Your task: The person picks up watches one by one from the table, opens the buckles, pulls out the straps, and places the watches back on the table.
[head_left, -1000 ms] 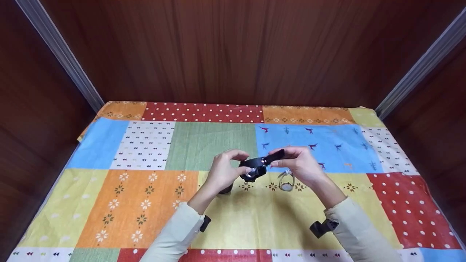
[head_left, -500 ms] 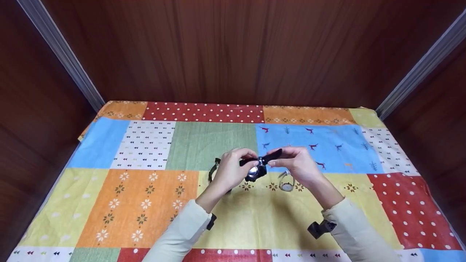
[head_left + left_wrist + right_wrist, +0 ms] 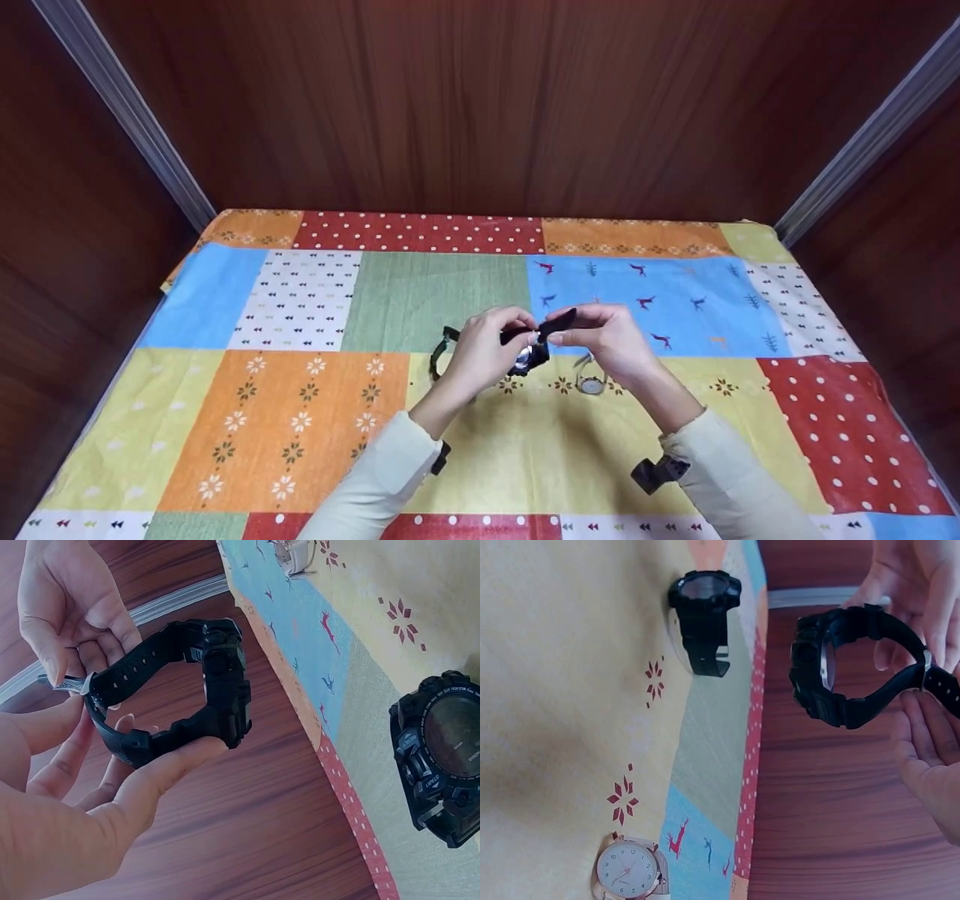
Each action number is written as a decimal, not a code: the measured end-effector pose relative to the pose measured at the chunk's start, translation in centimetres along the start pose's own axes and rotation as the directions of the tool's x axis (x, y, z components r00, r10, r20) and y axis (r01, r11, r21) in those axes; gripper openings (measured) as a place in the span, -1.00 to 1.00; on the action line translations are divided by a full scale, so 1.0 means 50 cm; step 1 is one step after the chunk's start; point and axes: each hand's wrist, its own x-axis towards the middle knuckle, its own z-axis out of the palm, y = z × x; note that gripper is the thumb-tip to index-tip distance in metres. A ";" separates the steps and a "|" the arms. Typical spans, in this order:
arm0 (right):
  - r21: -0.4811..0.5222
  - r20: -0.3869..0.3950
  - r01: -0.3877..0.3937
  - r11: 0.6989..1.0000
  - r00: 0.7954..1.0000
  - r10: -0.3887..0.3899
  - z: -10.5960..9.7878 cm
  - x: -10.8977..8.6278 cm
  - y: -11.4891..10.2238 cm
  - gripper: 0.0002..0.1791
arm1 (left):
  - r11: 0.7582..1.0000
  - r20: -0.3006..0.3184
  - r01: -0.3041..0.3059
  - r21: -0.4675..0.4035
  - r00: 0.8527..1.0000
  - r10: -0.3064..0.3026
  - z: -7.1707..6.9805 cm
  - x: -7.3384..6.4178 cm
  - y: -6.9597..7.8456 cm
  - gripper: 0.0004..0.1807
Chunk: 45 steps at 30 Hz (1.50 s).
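Note:
A black sports watch (image 3: 536,362) is held up between both hands above the cloth, its strap bent into a loop. My left hand (image 3: 484,352) pinches the strap by the metal buckle (image 3: 88,682). Opposite it, my right hand (image 3: 616,341) pinches the strap's end, which runs out past the buckle in the right wrist view. Holes show along the strap (image 3: 139,667), and the case (image 3: 810,671) hangs toward the table. Behind the left hand, a second black digital watch (image 3: 454,742) sits on the cloth. A round white-dialled watch (image 3: 628,868) with a pale strap lies below the right hand.
A patchwork tablecloth (image 3: 300,427) in bright colours covers the table. Dark wood panels (image 3: 480,105) rise behind it and at both sides, with metal strips (image 3: 127,105) in the corners. Each wrist wears a small black camera (image 3: 660,474).
My left hand has shifted right, from the watch's case to the strap near the buckle. More of the second black watch now shows behind it. The right hand has barely moved.

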 end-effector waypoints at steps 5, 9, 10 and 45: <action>-0.016 0.004 0.000 1.000 1.000 0.000 0.001 0.000 0.002 -0.70 | 1.000 0.016 -0.006 0.020 1.000 0.005 -0.002 0.001 0.003 -0.96; -0.019 0.007 -0.002 1.000 1.000 0.002 0.003 -0.001 0.001 -0.70 | 1.000 0.035 0.022 0.020 0.999 -0.023 -0.004 0.002 0.006 -0.97; -0.021 0.010 -0.001 1.000 1.000 0.001 0.004 -0.001 0.001 -0.69 | 0.999 0.038 0.026 0.019 0.999 -0.026 -0.004 0.002 0.007 -0.97; 0.030 -0.014 -0.005 1.000 1.000 0.005 0.004 0.002 -0.013 -0.75 | 0.988 0.088 0.074 -0.135 0.994 -0.063 -0.022 -0.003 -0.002 -0.95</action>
